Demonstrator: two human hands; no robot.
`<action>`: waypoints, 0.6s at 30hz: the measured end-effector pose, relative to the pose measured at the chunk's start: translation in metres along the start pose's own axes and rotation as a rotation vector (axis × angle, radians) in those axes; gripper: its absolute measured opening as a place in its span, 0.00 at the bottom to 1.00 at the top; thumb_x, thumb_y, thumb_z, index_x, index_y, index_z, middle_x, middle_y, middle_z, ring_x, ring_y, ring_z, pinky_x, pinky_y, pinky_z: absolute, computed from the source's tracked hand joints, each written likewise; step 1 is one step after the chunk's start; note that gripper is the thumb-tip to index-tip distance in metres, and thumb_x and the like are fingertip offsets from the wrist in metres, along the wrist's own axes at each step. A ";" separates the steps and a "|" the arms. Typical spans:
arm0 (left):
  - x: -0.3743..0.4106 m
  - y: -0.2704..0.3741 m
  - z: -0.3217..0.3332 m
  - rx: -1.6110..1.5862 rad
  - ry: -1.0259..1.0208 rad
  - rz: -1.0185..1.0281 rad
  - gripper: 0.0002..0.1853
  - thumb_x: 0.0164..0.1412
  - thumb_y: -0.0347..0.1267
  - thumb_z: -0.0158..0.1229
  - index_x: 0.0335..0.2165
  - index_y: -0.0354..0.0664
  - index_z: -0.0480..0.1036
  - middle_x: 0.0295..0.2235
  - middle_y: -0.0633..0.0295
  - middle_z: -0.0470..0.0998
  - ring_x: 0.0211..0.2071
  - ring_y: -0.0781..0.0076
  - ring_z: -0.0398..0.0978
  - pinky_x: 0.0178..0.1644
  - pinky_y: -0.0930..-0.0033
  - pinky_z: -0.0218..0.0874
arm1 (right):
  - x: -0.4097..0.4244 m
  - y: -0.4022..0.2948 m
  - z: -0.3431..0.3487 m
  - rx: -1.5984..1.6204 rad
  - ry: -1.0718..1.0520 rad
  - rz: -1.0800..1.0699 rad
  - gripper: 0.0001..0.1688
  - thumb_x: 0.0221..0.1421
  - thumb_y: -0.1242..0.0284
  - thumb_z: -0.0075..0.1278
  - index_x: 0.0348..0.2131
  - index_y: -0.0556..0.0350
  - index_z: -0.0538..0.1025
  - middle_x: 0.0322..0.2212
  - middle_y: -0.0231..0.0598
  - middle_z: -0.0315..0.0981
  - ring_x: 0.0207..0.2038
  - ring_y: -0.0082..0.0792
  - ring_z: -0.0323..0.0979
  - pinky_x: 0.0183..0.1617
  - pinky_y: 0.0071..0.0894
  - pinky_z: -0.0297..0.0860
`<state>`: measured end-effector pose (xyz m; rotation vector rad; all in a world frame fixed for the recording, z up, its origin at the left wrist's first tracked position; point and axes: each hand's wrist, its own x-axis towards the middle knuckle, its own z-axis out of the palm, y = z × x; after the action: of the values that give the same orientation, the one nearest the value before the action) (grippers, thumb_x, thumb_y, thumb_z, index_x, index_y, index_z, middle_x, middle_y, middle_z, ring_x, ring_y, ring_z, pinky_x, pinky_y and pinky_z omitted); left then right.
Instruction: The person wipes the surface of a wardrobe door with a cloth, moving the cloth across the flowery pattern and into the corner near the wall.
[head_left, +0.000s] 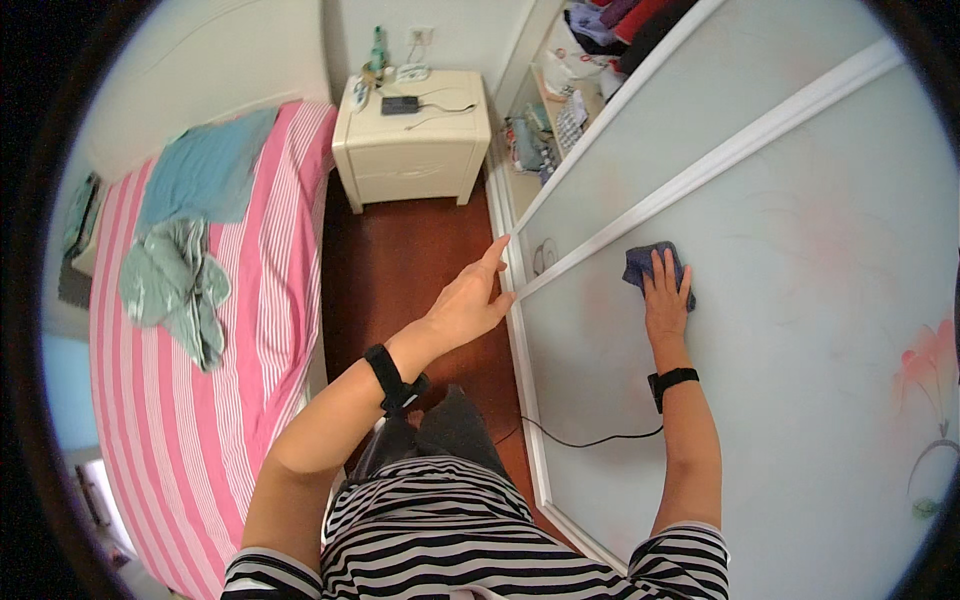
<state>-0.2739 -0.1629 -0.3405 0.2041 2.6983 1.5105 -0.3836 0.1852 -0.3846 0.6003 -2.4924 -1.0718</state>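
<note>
My right hand (666, 301) presses a dark blue-grey cloth (639, 261) flat against a frosted sliding wardrobe door (750, 315) printed with faint pink flowers. Part of the cloth is hidden under the palm and fingers. My left hand (466, 300) holds nothing; its fingers are apart and its fingertips are close to the white frame (525, 360) at the door's edge. Whether they touch the frame, I cannot tell. Each wrist wears a black strap, and a thin black cable runs from near the right one across the door.
On the left is a bed with a pink striped sheet (180, 420), a blue pillow cover (210, 169) and crumpled green fabric (172, 281). A cream nightstand (412, 169) holds a dark device (400, 105), cables and a green bottle (377, 52). Folded clothes (529, 142) lie inside the open wardrobe section.
</note>
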 end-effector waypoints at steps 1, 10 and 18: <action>0.011 -0.004 0.001 0.009 0.003 0.036 0.42 0.58 0.32 0.56 0.63 0.39 0.41 0.52 0.43 0.68 0.45 0.49 0.72 0.51 0.60 0.61 | 0.005 0.005 -0.007 0.026 0.001 0.037 0.21 0.54 0.68 0.48 0.50 0.40 0.74 0.65 0.32 0.45 0.68 0.40 0.38 0.67 0.58 0.37; 0.134 -0.005 -0.018 0.064 -0.017 0.224 0.42 0.57 0.31 0.57 0.63 0.40 0.42 0.50 0.43 0.69 0.42 0.50 0.72 0.48 0.61 0.62 | 0.047 0.031 -0.039 0.237 0.336 0.349 0.11 0.50 0.75 0.52 0.36 0.46 0.78 0.57 0.27 0.62 0.63 0.36 0.54 0.64 0.54 0.45; 0.252 0.044 -0.031 0.006 -0.114 0.286 0.42 0.57 0.33 0.58 0.63 0.41 0.44 0.49 0.45 0.70 0.36 0.60 0.73 0.42 0.67 0.64 | 0.116 0.101 -0.084 0.226 0.773 0.636 0.09 0.50 0.69 0.55 0.35 0.40 0.79 0.56 0.27 0.64 0.62 0.38 0.57 0.63 0.58 0.45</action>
<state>-0.5226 -0.1325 -0.2800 0.6809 2.6722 1.5016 -0.4652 0.1390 -0.2364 0.1786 -1.8912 -0.2380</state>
